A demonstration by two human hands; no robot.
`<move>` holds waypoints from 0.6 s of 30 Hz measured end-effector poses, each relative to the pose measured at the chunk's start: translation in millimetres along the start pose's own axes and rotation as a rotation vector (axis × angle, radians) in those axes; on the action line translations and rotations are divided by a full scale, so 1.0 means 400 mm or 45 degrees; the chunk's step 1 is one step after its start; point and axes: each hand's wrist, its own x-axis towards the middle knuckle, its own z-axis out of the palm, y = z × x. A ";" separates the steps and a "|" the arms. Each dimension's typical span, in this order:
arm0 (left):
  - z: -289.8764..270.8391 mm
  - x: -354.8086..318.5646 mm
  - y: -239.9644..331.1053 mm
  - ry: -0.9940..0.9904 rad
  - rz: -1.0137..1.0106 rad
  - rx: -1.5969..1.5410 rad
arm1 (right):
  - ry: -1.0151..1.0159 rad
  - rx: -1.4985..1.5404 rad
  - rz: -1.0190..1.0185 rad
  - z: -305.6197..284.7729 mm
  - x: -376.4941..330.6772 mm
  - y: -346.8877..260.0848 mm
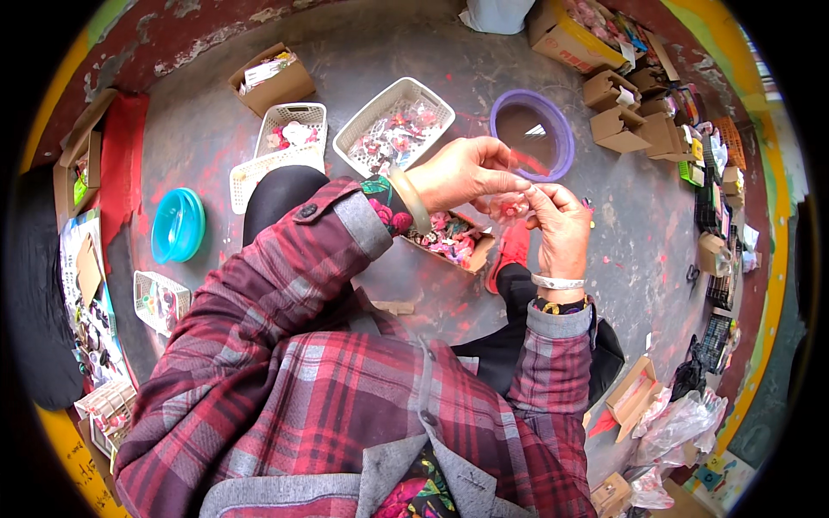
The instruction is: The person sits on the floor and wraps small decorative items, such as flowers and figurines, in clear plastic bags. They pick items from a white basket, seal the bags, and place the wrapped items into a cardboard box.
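Observation:
My left hand (456, 177) and my right hand (563, 231) come together in front of me, fingertips pinched. Between them is a small clear plastic bag (508, 207) with something pinkish-red in it; the exact kind of that item is too small to make out. Both hands grip the bag near its upper edge. Partly hidden under my left wrist, a cardboard box (477, 255) holds many small pink, red and dark pieces. Beyond my left hand stands a white plastic basket (343, 142) with clear packets and small pink and white pieces.
A purple basin (566, 129) of water stands beyond my hands. White baskets (238, 186) and an open carton (289, 86) are at the far left, teal basins (177, 224) nearer. Cartons (617, 129) and crates line the right wall. My red shoe (514, 246) is below the bag.

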 end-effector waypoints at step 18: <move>-0.007 0.002 -0.010 -0.134 -0.146 -0.550 | 0.025 0.442 0.128 -0.023 0.017 0.021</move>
